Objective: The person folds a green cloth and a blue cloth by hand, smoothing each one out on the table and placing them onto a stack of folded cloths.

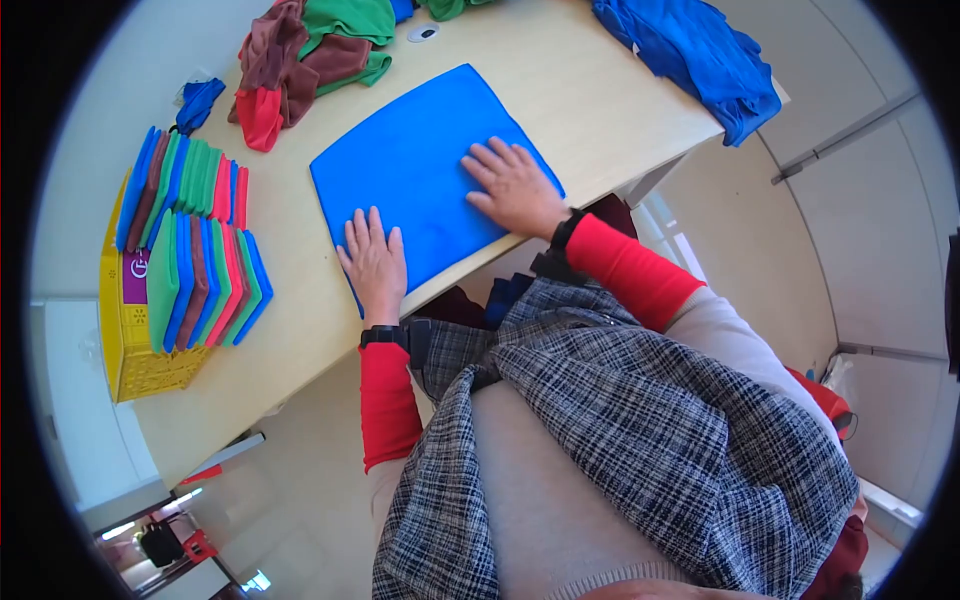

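A blue cloth (415, 165) lies spread out flat on the wooden table, its near edge close to the table's front edge. My left hand (374, 262) rests flat on its near left part, fingers stretched out and pointing away from me. On the right side of the same cloth lies my right hand (515, 187), palm down with the fingers apart. Neither hand grips anything. Both wrists wear dark bands below red sleeves.
To the left, a yellow basket (125, 345) holds folded cloths (205, 285) in several colours, standing in two rows. Crumpled brown, red and green cloths (310, 55) lie at the back. A blue heap of cloth (690, 60) hangs over the table's right edge.
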Demonstrator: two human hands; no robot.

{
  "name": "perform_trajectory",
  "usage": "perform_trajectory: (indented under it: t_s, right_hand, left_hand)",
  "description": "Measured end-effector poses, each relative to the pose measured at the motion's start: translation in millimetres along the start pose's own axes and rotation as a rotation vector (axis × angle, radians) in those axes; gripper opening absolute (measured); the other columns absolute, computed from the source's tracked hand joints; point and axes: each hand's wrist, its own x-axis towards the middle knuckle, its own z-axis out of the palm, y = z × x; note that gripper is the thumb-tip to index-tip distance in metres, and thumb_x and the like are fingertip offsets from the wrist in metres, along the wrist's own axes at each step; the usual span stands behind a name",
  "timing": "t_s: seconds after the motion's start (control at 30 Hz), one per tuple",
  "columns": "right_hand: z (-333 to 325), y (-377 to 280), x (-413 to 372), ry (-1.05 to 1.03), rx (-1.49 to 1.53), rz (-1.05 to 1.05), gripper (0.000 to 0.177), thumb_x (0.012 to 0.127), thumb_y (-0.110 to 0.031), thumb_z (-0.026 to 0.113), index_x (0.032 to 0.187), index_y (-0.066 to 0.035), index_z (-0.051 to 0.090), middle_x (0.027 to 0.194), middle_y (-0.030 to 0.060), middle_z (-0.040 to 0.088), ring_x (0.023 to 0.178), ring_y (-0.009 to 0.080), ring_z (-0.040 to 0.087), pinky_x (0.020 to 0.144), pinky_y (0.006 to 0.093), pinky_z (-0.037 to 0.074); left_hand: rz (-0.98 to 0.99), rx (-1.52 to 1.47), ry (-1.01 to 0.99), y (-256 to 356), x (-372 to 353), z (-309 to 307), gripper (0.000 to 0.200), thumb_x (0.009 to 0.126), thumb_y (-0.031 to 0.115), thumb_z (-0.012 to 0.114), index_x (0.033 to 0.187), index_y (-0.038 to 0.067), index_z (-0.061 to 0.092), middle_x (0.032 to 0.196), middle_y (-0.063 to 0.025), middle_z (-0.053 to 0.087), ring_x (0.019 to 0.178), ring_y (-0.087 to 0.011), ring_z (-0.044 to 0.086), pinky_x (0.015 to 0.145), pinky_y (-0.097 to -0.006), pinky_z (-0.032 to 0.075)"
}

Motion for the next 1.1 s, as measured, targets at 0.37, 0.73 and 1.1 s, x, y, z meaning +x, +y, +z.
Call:
perform_trajectory:
  t_s: [0.37,0.73,1.1]
  right_hand:
    - [-24.2,54.1,-35.4,-0.090,-0.010,-0.155,0.075,0.100,-0.062,0.044,0.154,-0.011,0.039,0.161,0.0132,0.036,0.151,0.0350,0.026,0.123,0.0519,0.020]
    - [-48.3,59.8,-67.7,-0.193,0.120,-0.305,0.082,0.079,-0.021,0.081,0.151,-0.015,0.043,0.159,0.0127,0.039,0.149,0.0335,0.033,0.122,0.0504,0.030]
    - [-130.1,56.5,-54.2,-0.553,0.621,-0.154,0.032,0.083,-0.006,0.073,0.115,-0.003,0.072,0.112,0.0125,0.074,0.106,0.0302,0.069,0.096,0.0376,0.053]
  left_hand:
    - [0.133,-0.088,-0.005,-28.7,-56.5,-31.0,0.070,0.102,0.053,0.044,0.155,0.009,0.037,0.163,-0.0149,0.031,0.153,-0.0345,0.021,0.122,-0.0583,0.011]
    - [0.302,-0.124,0.169,-27.1,-111.4,-45.7,0.056,0.076,0.004,0.076,0.130,0.010,0.062,0.141,-0.0109,0.058,0.134,-0.0294,0.053,0.116,-0.0583,0.028]
    - [0.137,-0.643,0.024,-45.3,-119.4,-126.7,0.021,0.080,-0.002,0.072,0.100,0.004,0.071,0.096,-0.0090,0.073,0.092,-0.0217,0.068,0.101,-0.0425,0.046]
